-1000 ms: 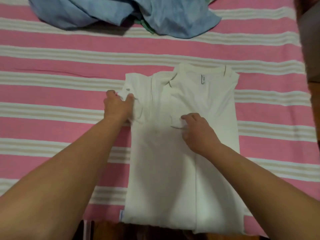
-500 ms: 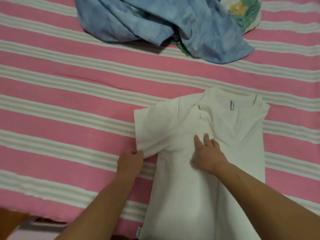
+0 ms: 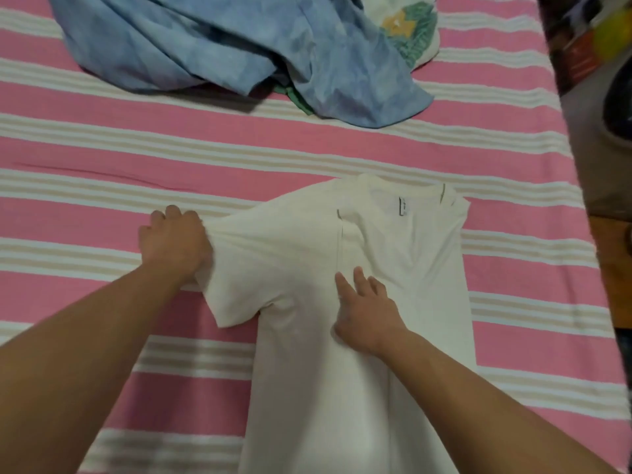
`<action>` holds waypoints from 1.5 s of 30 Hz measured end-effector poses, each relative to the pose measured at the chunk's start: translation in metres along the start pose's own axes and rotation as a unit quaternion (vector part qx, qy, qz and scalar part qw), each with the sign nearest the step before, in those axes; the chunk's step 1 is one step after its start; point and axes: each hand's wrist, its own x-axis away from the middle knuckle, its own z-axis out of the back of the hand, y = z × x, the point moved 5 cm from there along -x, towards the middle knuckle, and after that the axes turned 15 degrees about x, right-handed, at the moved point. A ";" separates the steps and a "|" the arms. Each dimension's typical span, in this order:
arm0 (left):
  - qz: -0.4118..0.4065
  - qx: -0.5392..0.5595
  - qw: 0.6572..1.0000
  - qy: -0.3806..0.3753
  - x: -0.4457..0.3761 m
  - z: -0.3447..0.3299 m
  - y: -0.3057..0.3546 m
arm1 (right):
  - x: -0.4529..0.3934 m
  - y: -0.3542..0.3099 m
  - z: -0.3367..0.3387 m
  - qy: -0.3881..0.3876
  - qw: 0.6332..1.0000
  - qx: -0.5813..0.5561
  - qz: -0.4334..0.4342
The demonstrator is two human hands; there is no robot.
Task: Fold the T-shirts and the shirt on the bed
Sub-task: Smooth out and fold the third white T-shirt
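Observation:
A white T-shirt lies on the pink-and-white striped bed, collar away from me, its right side folded in. Its left sleeve sticks out sideways. My left hand grips the end of that sleeve. My right hand lies flat on the shirt's chest, fingers spread, pressing the cloth down. A crumpled blue tie-dye garment lies at the far side of the bed. Partly under it shows a white garment with a green and yellow print.
The bed's right edge runs down the right side of the view. Beyond it are dark, blurred objects on the floor. Bare striped sheet stretches to the left of the white T-shirt.
My left hand has pulled the left sleeve out sideways and moved from the sleeve's lower corner to its end. The right hand shifted from fingertips to flat on the chest. The camera view shifted.

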 end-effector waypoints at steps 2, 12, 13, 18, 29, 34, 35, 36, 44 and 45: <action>0.034 0.016 0.998 0.047 0.009 0.011 0.002 | 0.005 0.003 0.005 -0.005 0.999 -0.035 0.028; -0.128 0.290 0.947 -0.059 0.032 -0.041 0.228 | -0.023 0.195 0.096 0.268 0.953 -0.125 -0.070; -0.083 0.313 0.944 -0.058 0.029 -0.047 0.236 | -0.036 0.214 0.104 0.255 0.959 -0.103 -0.069; 0.016 0.398 0.916 -0.059 0.012 -0.060 0.236 | -0.097 0.261 0.114 0.190 0.982 0.010 -0.017; 0.056 0.574 0.817 -0.002 0.038 -0.049 0.187 | -0.137 0.266 0.140 0.160 0.984 0.072 0.022; 0.103 0.608 0.767 -0.177 0.046 -0.065 0.188 | -0.143 0.264 0.127 0.257 0.958 0.126 -0.003; 0.099 0.602 0.768 -0.195 0.051 -0.066 0.189 | -0.145 0.264 0.123 0.263 0.956 0.128 -0.012; 0.090 0.597 0.772 -0.199 0.056 -0.066 0.192 | -0.145 0.265 0.120 0.265 0.955 0.132 -0.025; 0.052 0.550 0.827 -0.099 0.047 -0.046 0.204 | -0.010 0.119 0.069 0.485 0.851 0.077 0.185; 0.050 0.538 0.834 -0.110 0.044 -0.045 0.206 | 0.006 0.090 0.044 0.433 0.866 0.079 0.239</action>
